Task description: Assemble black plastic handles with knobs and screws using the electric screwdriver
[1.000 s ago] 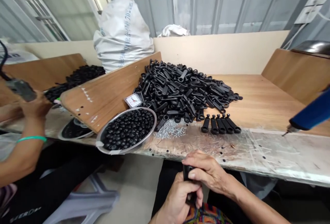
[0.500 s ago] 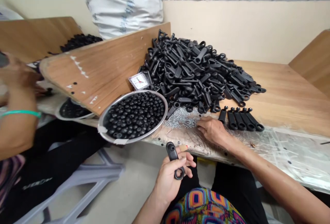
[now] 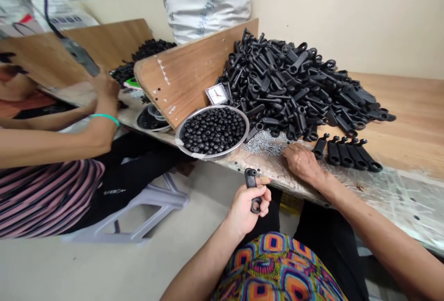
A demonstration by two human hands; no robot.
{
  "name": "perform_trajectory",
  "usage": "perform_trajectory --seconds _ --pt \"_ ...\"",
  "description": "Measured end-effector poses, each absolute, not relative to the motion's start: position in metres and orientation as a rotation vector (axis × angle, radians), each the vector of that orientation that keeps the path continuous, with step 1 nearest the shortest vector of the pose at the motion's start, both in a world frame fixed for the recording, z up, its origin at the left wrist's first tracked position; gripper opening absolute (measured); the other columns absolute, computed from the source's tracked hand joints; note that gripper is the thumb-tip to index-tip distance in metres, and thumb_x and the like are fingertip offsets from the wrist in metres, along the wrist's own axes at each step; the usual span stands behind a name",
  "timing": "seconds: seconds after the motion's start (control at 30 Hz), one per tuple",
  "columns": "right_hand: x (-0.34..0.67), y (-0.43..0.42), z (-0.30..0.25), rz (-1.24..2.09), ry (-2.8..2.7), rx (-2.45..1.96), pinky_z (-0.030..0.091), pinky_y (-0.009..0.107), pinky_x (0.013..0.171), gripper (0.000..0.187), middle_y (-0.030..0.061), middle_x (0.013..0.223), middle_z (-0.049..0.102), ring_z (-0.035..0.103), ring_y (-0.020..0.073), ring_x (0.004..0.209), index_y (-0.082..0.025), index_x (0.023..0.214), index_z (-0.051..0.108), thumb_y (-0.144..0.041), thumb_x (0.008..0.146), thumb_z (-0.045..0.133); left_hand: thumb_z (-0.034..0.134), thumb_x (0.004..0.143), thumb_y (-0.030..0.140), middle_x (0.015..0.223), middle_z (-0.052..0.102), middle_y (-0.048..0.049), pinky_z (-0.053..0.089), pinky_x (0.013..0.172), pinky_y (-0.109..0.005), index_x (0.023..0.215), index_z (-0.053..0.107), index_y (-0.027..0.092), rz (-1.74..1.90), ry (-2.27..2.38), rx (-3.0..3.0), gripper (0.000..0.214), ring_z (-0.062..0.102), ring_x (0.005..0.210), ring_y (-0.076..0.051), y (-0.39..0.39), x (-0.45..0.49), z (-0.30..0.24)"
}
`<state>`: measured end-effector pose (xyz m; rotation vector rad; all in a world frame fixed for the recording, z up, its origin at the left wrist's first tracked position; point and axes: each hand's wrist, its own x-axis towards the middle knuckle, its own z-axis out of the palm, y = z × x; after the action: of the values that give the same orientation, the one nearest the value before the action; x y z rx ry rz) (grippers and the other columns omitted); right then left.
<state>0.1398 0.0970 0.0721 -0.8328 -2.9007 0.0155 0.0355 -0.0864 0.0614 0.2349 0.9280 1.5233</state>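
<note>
My left hand [image 3: 250, 205], in front of the table edge, is closed around a black plastic crank handle [image 3: 251, 178]. The crank is upright, with its ring end showing below my fingers. My right hand [image 3: 302, 161] rests at the right edge of a heap of small silver screws [image 3: 265, 144]. Its fingers are curled down together, and their tips are partly hidden, so anything pinched there does not show. Just right of that hand, several black cranks with ball-ended stubs [image 3: 347, 154] lie in a row.
A metal bowl of black knobs [image 3: 212, 130] stands left of the screws. Behind lies a large pile of black cranks [image 3: 287, 83], beside a small square clock [image 3: 217, 94] and wooden divider [image 3: 194, 67]. Leftward, a co-worker's hand [image 3: 106, 86] holds a grey power tool [image 3: 81, 56].
The view has swung left, so the table's contents appear farther right. My left hand still holds the crank, now tipped slightly differently. My right hand stays by the screws. The co-worker's tool shows more fully.
</note>
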Motion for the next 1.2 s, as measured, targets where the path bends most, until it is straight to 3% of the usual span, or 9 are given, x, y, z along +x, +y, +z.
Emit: perform_trajectory --seconds 0.17,0.27,0.37,0.5,0.87,1.07,1.2 --pt "0.144 0.083 0.084 0.148 -2.874 -0.737 0.039 0.029 0.074 0.022 0.0101 0.084 0.060 0.050 0.0198 0.082 -0.013 0.081 0.058 -0.013 0.089 0.037 0.058 0.067 0.024 0.057 0.053 0.0020 0.024 0.038 -0.020 0.095 0.055 0.012 1.579 1.073 0.314 0.031 0.038 0.039 -0.006 -0.088 0.041 0.061" --pt "0.148 0.060 0.098 0.516 -2.790 -0.543 0.041 0.027 0.080 0.018 0.0071 0.092 0.060 0.051 0.0169 0.089 -0.016 0.081 0.056 -0.020 0.091 0.041 0.059 0.068 0.024 0.056 0.054 0.0009 0.024 0.039 -0.020 0.080 0.057 0.011 1.627 1.209 0.418 0.017 0.038 0.039 -0.006 -0.087 0.044 0.060" --pt "0.152 0.036 0.112 0.967 -2.592 -0.372 0.039 0.032 0.090 0.019 0.0096 0.108 0.057 0.048 0.0188 0.105 -0.016 0.081 0.056 -0.023 0.091 0.042 0.059 0.070 0.024 0.055 0.054 0.0001 0.025 0.040 -0.021 0.064 0.053 0.012 1.660 1.337 0.513 0.014 0.039 0.040 -0.005 -0.085 0.044 0.057" --pt "0.155 0.022 0.126 1.185 -2.509 -0.312 0.036 0.037 0.095 0.021 0.0091 0.108 0.057 0.042 0.0208 0.115 -0.016 0.075 0.056 -0.021 0.091 0.043 0.059 0.071 0.025 0.054 0.053 0.0022 0.026 0.040 -0.020 0.067 0.054 0.013 1.685 1.460 0.590 0.014 0.038 0.040 -0.005 -0.084 0.043 0.055" --pt "0.154 0.019 0.126 1.225 -2.552 -0.382 0.038 0.037 0.091 0.021 0.0102 0.110 0.055 0.046 0.0220 0.110 -0.016 0.073 0.054 -0.023 0.090 0.043 0.060 0.070 0.022 0.053 0.051 0.0037 0.028 0.042 -0.019 0.065 0.054 0.013 1.701 1.506 0.630 0.012 0.037 0.042 -0.004 -0.088 0.044 0.053" --pt "0.153 0.016 0.112 0.986 -2.481 -0.368 0.038 0.039 0.088 0.021 0.0100 0.096 0.059 0.047 0.0223 0.102 -0.017 0.074 0.053 -0.025 0.090 0.041 0.057 0.067 0.022 0.049 0.051 0.0007 0.022 0.035 -0.020 0.058 0.051 0.012 1.574 1.238 0.442 0.014 0.035 0.035 -0.005 -0.087 0.060 0.057" --pt "0.154 0.017 0.104 1.059 -2.359 -0.381 0.040 0.034 0.083 0.023 0.0082 0.091 0.059 0.051 0.0193 0.093 -0.018 0.073 0.052 -0.028 0.091 0.041 0.059 0.065 0.023 0.050 0.051 0.0013 0.022 0.033 -0.019 0.062 0.050 0.013 1.473 1.033 0.307 0.013 0.034 0.033 -0.004 -0.087 0.066 0.061"
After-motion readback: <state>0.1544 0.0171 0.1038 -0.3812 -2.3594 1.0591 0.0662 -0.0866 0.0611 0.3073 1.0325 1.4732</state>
